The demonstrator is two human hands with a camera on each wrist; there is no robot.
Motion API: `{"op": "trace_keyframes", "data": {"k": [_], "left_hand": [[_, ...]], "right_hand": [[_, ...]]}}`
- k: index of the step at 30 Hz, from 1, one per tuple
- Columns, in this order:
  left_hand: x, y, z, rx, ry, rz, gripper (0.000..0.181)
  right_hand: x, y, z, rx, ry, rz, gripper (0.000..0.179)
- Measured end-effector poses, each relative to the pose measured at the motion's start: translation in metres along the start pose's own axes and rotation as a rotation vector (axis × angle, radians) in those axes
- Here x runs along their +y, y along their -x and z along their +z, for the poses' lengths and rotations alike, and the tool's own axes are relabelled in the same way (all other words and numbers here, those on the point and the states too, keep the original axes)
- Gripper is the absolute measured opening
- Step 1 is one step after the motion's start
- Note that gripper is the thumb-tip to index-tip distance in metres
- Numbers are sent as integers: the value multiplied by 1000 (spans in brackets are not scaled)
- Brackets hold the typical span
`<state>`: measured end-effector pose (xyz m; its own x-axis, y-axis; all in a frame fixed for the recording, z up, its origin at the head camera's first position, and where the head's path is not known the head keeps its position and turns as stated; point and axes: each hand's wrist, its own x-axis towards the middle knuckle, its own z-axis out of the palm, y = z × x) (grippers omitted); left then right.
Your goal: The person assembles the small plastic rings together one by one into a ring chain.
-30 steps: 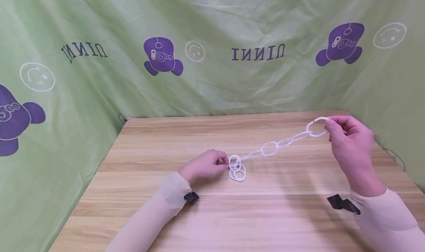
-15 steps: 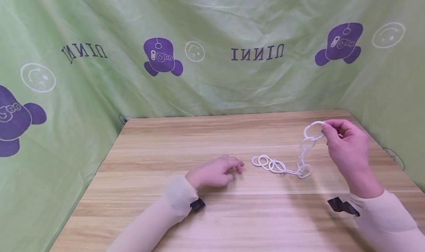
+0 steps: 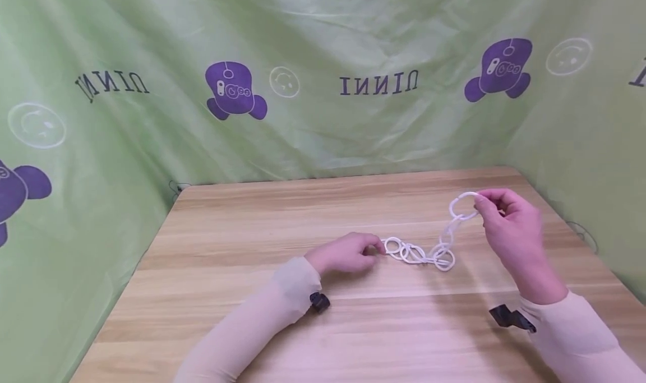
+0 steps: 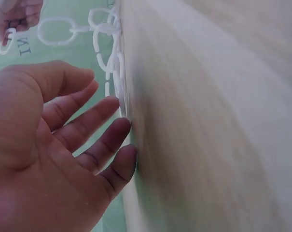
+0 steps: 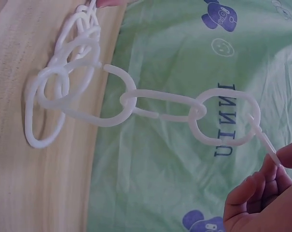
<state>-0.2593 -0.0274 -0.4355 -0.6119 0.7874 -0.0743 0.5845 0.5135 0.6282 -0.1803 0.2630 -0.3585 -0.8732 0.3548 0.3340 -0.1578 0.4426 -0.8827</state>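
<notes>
A white plastic chain [image 3: 414, 254] of open-gapped oval links lies partly heaped on the wooden table. My right hand [image 3: 515, 231] pinches its end link [image 3: 463, 205] between thumb and fingers, so that end is raised and several links hang down to the heap. In the right wrist view the raised links [image 5: 223, 116] stretch between the hand and the heap. At the heap's left end is my left hand [image 3: 350, 252], low over the table. Its fingers [image 4: 88, 121] are loosely bent, with the thumb apart, and the fingertips reach the last links [image 4: 107, 87].
The wooden table [image 3: 282, 327] has a green curtain [image 3: 323, 136] with purple figures behind it and at both sides. A thin cable [image 3: 176, 187] shows at the back left corner and another cable [image 3: 582, 234] beside the right edge.
My left hand let go of the chain's left end, and the links slid right into a heap. It then moved right to those links. My right hand kept hold, lowering slightly.
</notes>
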Motion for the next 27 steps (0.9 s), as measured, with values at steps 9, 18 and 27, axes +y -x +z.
{"op": "trace_keyframes", "data": {"k": [9,18,27], "left_hand": [[-15,7,-4,23,90,-71,17],[-44,45,-26,100,107,-130,11],[-66,91,-47,188,103,-240,9]], "right_hand": [[3,-1,4,-24,-3,6,10],[7,-2,13,-88,-34,37,9],[12,3,28,-143,-69,23,12]]}}
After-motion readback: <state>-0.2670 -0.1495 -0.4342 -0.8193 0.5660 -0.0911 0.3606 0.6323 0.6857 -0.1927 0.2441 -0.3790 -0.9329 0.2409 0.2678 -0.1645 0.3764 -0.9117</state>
